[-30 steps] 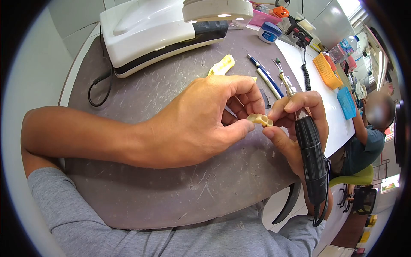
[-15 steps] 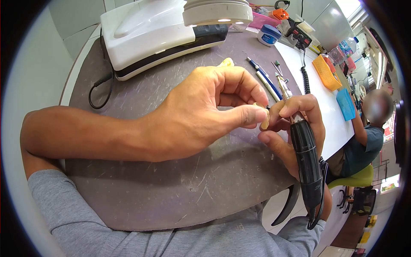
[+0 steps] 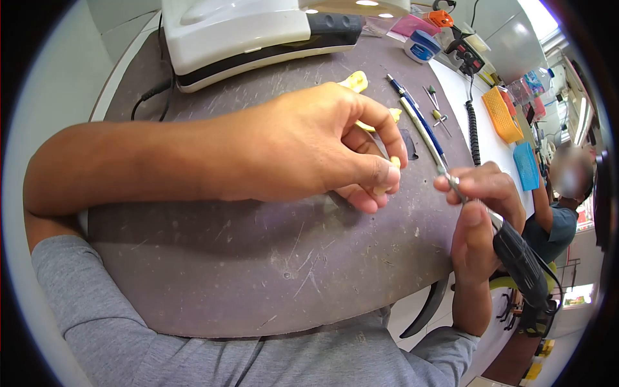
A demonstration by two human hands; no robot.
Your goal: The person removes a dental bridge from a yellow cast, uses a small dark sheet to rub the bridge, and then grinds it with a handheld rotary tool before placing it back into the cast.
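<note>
Small yellow piece [image 3: 394, 160] sits pinched in the left hand's [image 3: 309, 145] fingertips, just above the scratched grey mat [image 3: 258, 258]. Right hand [image 3: 480, 213] is closed around a black rotary tool [image 3: 519, 261], metal tip close beside the piece. Behind them lie a blue pen [image 3: 412, 109], a yellow cast [image 3: 356, 81] and a white machine [image 3: 238, 29].

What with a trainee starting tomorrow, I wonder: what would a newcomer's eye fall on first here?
The left hand, mid-frame over the scratched grey mat, pinching a small pale piece in its fingertips. Just right of it, the right hand grips a black handpiece whose metal tip points toward that piece. A white machine sits at the mat's far edge.
</note>
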